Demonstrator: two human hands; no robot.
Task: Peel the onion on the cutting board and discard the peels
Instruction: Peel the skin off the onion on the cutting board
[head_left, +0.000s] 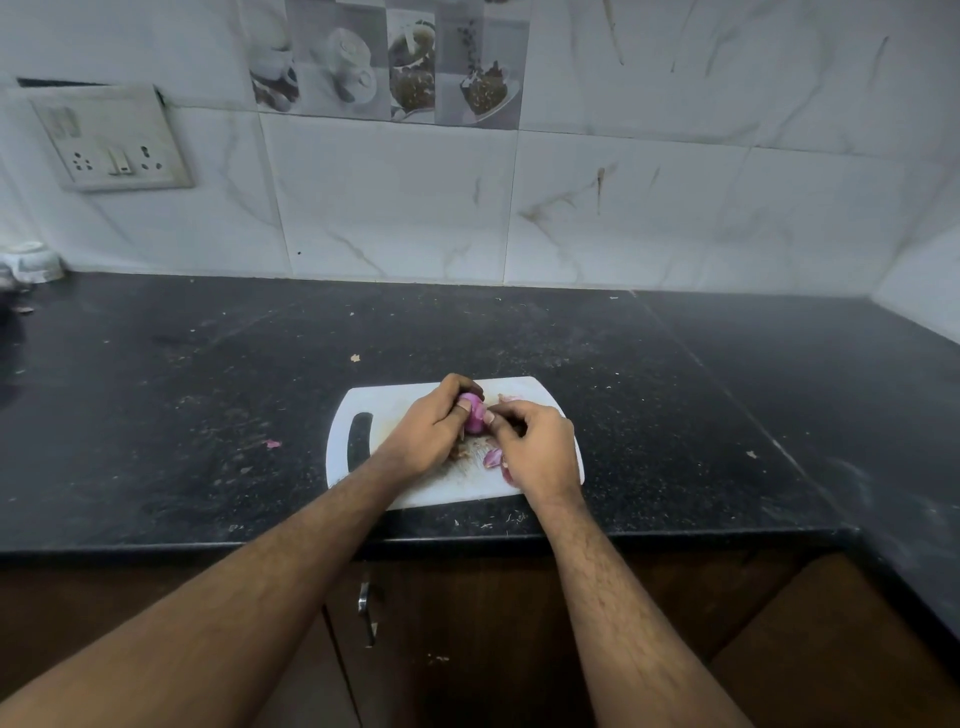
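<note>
A small purple onion is held just above the white cutting board, which lies near the counter's front edge. My left hand wraps around the onion from the left, thumb on top. My right hand pinches at the onion's right side with thumb and fingertips. Loose purple peels and brownish skin scraps lie on the board under and between my hands; part of them is hidden by my right hand.
The board sits on a black speckled counter that turns a corner at the right. A stray peel lies left of the board. A white bowl stands far left by the tiled wall. Brown cabinet doors are below.
</note>
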